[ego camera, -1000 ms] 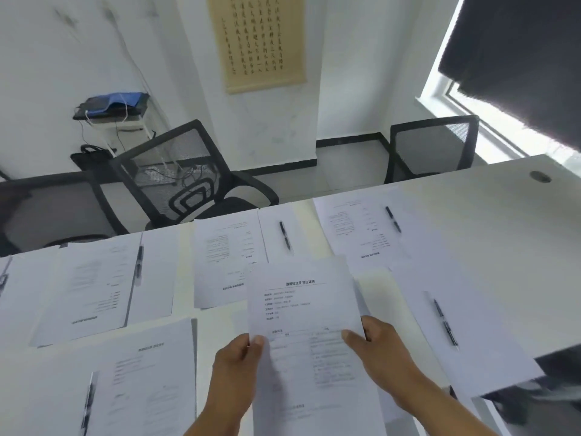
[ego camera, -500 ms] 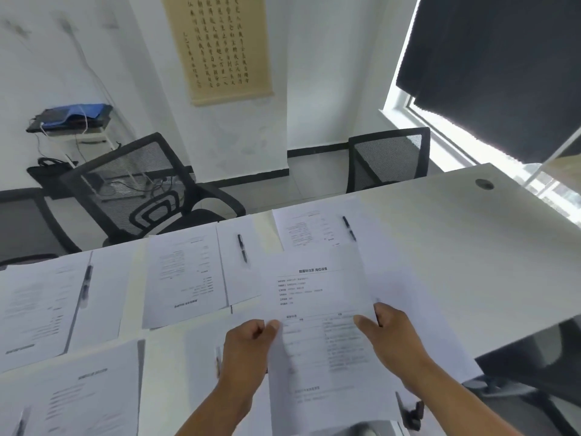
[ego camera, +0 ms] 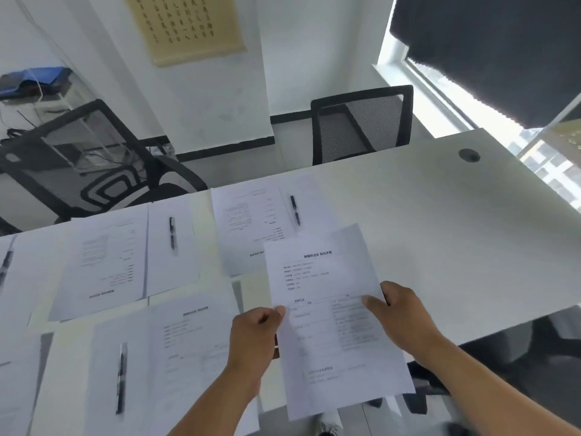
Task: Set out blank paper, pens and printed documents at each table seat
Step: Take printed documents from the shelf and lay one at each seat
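Observation:
I hold a printed document (ego camera: 327, 309) in the air above the near edge of the white table (ego camera: 456, 234). My left hand (ego camera: 254, 335) pinches its left edge and my right hand (ego camera: 399, 316) grips its right edge. On the table lie sets of blank paper, a printed sheet and a black pen: one at the far middle with a pen (ego camera: 295, 209), one at the far left with a pen (ego camera: 172, 232), and one near left with a pen (ego camera: 121, 377). The held sheet hides the table's near edge below it.
A black mesh chair (ego camera: 361, 124) stands behind the table's far side, another (ego camera: 94, 158) at the far left. The table's right part carries only a cable grommet (ego camera: 469, 155). A window with a dark blind is on the right. A dark chair sits below the near right edge.
The view has swung to the right along the table. Both hands have carried the printed document rightward, still gripping its two edges.

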